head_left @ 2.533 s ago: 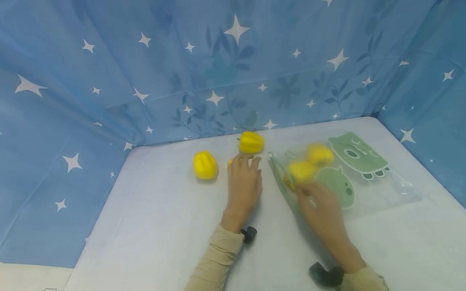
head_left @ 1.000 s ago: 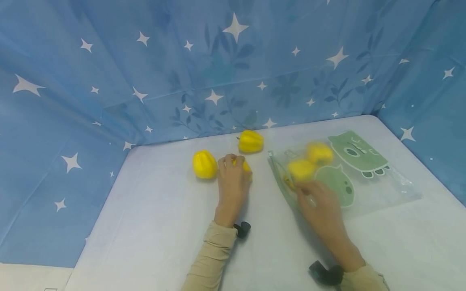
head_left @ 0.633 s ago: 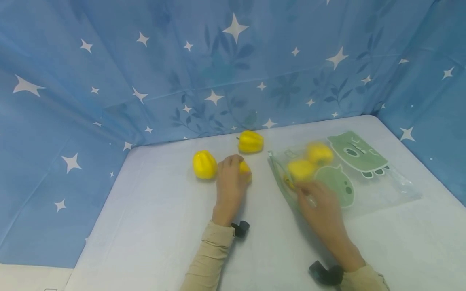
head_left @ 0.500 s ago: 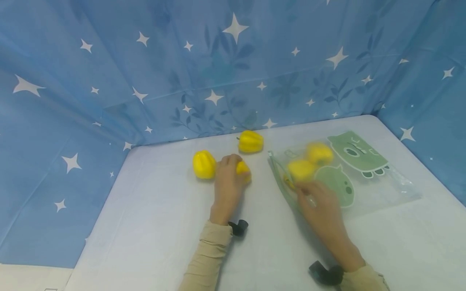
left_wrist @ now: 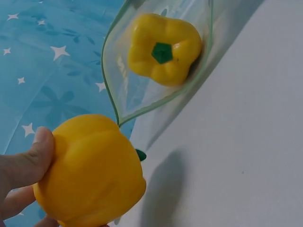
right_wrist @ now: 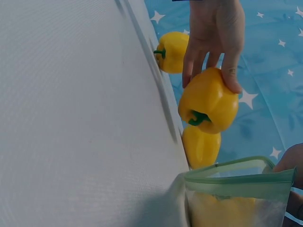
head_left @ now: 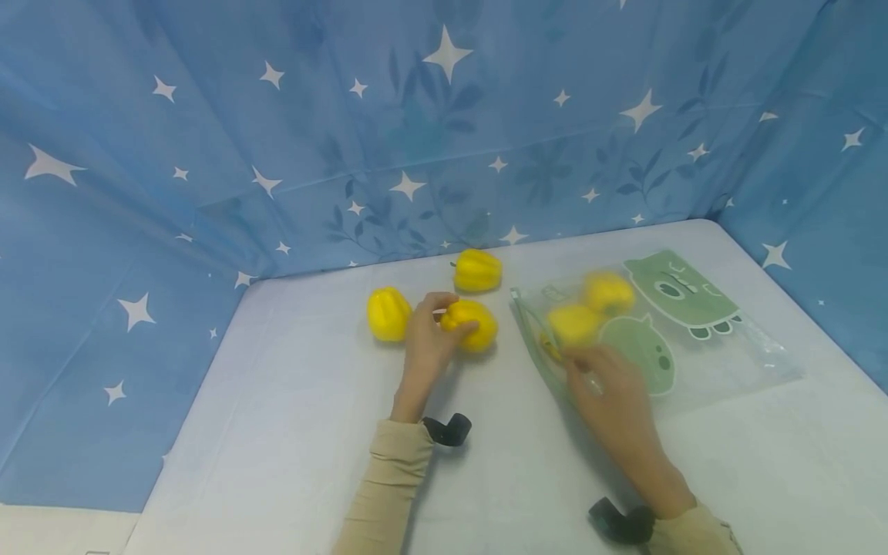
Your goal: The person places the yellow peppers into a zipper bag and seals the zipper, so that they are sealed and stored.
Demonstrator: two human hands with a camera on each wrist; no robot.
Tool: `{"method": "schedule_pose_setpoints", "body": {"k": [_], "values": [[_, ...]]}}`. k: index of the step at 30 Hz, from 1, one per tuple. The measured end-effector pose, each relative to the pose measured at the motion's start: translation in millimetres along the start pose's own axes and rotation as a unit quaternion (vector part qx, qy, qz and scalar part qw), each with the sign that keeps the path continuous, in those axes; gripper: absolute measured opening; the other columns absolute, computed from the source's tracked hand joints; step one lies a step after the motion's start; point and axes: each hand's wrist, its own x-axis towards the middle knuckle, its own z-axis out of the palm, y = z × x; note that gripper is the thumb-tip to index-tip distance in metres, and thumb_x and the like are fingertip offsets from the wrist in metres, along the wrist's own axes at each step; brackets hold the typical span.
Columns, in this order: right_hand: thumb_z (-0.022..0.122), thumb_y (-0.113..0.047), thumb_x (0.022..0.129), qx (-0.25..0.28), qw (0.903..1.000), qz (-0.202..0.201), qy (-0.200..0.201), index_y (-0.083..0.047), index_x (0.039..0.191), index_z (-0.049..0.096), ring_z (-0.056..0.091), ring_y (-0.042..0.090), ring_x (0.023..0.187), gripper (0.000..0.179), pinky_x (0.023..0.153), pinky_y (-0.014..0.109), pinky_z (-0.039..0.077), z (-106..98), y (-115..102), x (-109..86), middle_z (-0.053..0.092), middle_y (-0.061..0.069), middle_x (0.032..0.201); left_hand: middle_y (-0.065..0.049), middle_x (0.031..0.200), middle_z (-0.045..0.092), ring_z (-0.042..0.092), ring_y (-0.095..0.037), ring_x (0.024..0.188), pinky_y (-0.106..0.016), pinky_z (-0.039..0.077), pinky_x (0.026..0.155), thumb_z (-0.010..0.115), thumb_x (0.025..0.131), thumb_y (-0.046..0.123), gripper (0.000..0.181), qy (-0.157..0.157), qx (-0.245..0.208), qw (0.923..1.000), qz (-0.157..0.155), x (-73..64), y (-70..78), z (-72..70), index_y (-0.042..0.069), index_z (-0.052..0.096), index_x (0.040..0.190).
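Translucent plastic is forming the zip bag (head_left: 648,354) at centre right, the right hand (head_left: 613,385) pinching its mouth; at centre, the left hand (head_left: 426,339) is gripping a yellow bell pepper (head_left: 477,327). Two bagged peppers (head_left: 574,324) are showing; two loose peppers (head_left: 388,314) are lying outside.

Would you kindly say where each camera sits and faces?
Head: on the head, looking forward and down at the bag; left hand, right hand and sleeves show.
Left wrist: on that wrist, looking at the held pepper; left hand partly shows.
Right wrist: on that wrist, looking past the bag; both hands show.
Both wrist views share held pepper and bag.
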Motion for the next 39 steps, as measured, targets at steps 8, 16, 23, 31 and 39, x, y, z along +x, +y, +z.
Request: {"method": "schedule_pose_setpoints", "body": {"k": [8,16,23,31,39], "values": [[0.075,0.012,0.080,-0.003,1.0000,-0.006,0.006,-0.001,0.101,0.077,0.067,0.025,0.080,0.024,0.080,0.022,0.049,0,0,1.0,0.076,0.011,0.092,-0.013,0.142,0.060,0.060,-0.033,0.126,-0.048,0.053,0.108,0.085,0.087,0.022,0.059,-0.061,-0.012,0.9977,-0.024,-0.3,0.1,1.7,0.014,0.064,0.142],[0.073,0.010,0.082,-0.009,1.0000,0.000,-0.001,-0.001,0.101,0.076,0.067,0.025,0.081,0.022,0.080,0.023,0.049,0,-2,0.7,0.076,0.011,0.092,-0.013,0.144,0.059,0.057,-0.033,0.132,-0.050,0.048,0.113,0.084,0.087,0.022,0.058,-0.115,-0.004,0.9928,-0.033,-2.4,2.1,5.4,0.016,0.065,0.141],[0.073,0.009,0.082,-0.015,0.9998,0.009,-0.008,-0.001,0.103,0.076,0.067,0.025,0.083,0.023,0.082,0.019,0.048,-1,-3,0.9,0.076,0.012,0.094,-0.009,0.148,0.062,0.058,-0.032,0.136,-0.051,0.046,0.116,0.083,0.089,0.025,0.057,-0.156,-0.016,0.9874,-0.022,-3.8,1.8,10.2,0.017,0.063,0.142],[0.073,0.010,0.082,-0.011,0.9999,0.008,-0.009,-0.001,0.103,0.076,0.066,0.025,0.082,0.024,0.081,0.021,0.048,-2,-3,1.7,0.076,0.011,0.094,-0.005,0.148,0.061,0.057,-0.031,0.137,-0.050,0.045,0.117,0.083,0.087,0.028,0.058,-0.198,-0.060,0.9782,-0.020,-8.9,1.9,18.5,0.019,0.062,0.140],[0.075,0.006,0.084,-0.019,0.9994,0.021,-0.018,-0.001,0.105,0.076,0.066,0.025,0.084,0.022,0.082,0.022,0.048,-2,-3,1.0,0.076,0.012,0.096,-0.002,0.144,0.061,0.058,-0.029,0.134,-0.048,0.046,0.115,0.087,0.082,0.022,0.056,-0.215,-0.105,0.9706,-0.022,-15.1,1.5,30.8,0.019,0.063,0.133]]}}
